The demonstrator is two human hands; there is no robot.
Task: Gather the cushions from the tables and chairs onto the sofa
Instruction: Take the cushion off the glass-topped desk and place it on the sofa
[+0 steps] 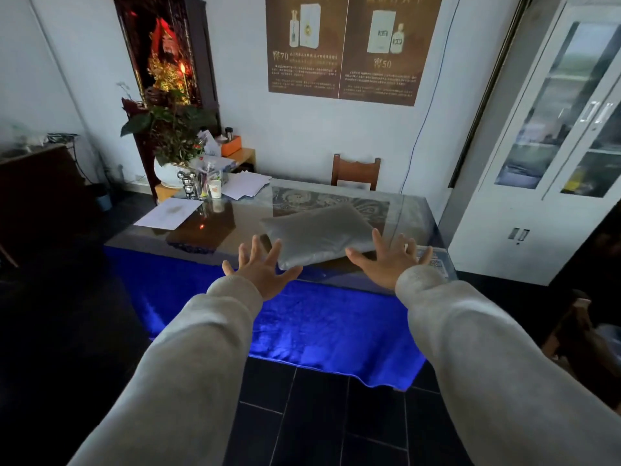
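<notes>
Cushion [319, 235] lies on glass table [232, 230], papers [169, 213] leftward; left hand [265, 272], right hand [386, 264]: grip released.

Hands: 2, left hand [265, 274] and right hand [386, 264]. Cushion [319, 237]: 1, grey, between the two hands. Desk [215, 227]: 1, under the cushion, with 1 blue cloth [302, 317] hanging below the hands. Chair [355, 171]: 1, beyond the cushion, ahead of the right hand. Posters: 2, side by side high above the hands, left poster [305, 45] and right poster [386, 48]. Cabinet [544, 146]: 1, right of the right hand, 2 glass doors. Ahead-left of the left hand: 1 potted plant [171, 129], 1 shiny bear figure [188, 183], 1 paper cup [215, 189], 1 orange box [231, 145], 1 single paper sheet [169, 213]. Paper pile [245, 185] behind the cup: 1, sheets too overlapped to count.
</notes>
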